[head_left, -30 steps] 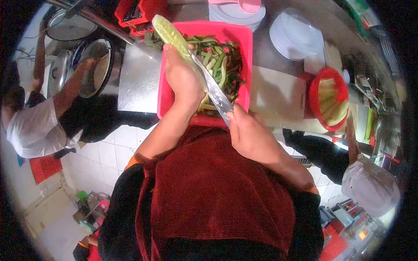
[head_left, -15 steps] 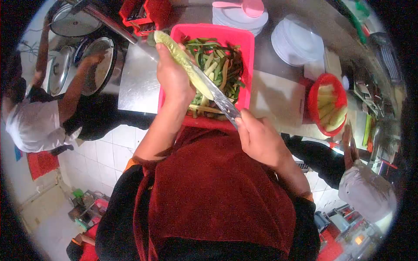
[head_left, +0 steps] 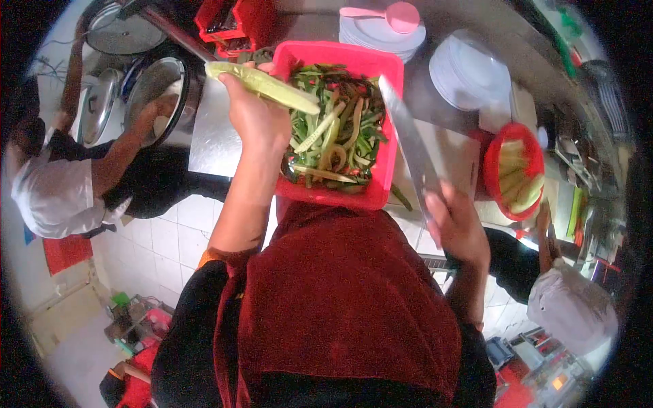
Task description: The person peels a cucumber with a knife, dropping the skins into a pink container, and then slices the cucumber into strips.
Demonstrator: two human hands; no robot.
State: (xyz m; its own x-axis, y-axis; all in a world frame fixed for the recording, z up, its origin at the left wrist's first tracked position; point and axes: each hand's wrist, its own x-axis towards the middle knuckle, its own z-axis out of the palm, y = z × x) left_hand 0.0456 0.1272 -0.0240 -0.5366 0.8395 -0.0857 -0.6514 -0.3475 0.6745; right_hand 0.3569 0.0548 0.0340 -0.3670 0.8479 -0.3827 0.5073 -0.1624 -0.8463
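A pale green peeled cucumber [head_left: 272, 88] lies across my left hand [head_left: 258, 119], whose fingers are closed around it over the left side of a pink-red bin. Inside that bin [head_left: 396, 160] are many green and pale peel strips [head_left: 333, 129]. My right hand [head_left: 459, 224] grips a long knife [head_left: 408, 129] by its handle end, to the right of the bin. The blade points up and away, apart from the cucumber. Part of the handle is hidden by my fingers.
A red basket [head_left: 486, 170] of peeled cucumbers [head_left: 513, 163] stands at right beside a cutting board [head_left: 462, 149]. Plate stacks [head_left: 469, 71] and a pink scoop [head_left: 401, 17] are at the back. One co-worker [head_left: 58, 183] reaches into a pot at left; another [head_left: 571, 299] is at right.
The knife has come off the cucumber and swung right with my right hand. My left hand has turned the cucumber to lie flatter and moved it slightly left.
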